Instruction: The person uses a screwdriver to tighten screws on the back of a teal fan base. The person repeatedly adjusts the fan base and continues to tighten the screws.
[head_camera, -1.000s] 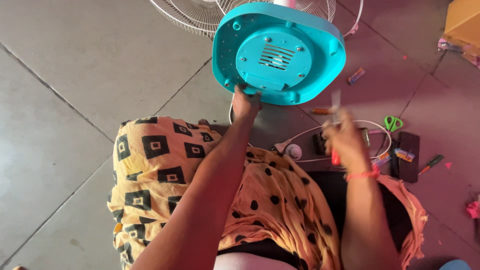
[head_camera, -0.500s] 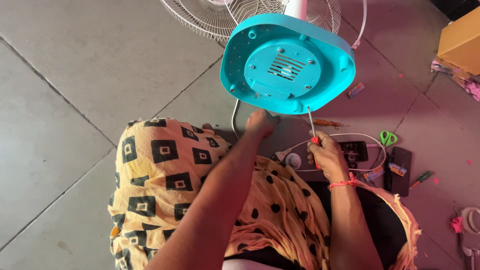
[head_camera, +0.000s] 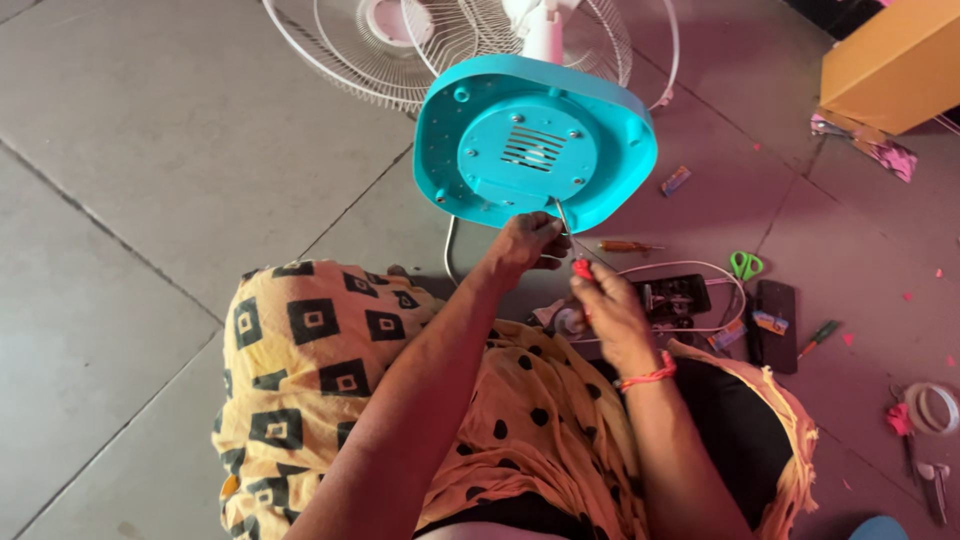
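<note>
Fan base (head_camera: 535, 145), teal and tipped up, is held at its bottom edge by the left hand (head_camera: 525, 245). Right hand (head_camera: 605, 305) grips a red-handled screwdriver (head_camera: 570, 240) touching it.

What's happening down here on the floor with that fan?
A person sits on the tiled floor with a table fan tipped over, the underside of its turquoise base facing them. The left hand steadies the base's lower edge. The right hand holds a red-handled screwdriver, its tip at a screw on the base's bottom plate. Green scissors, another screwdriver and a white cable lie close by.
</note>
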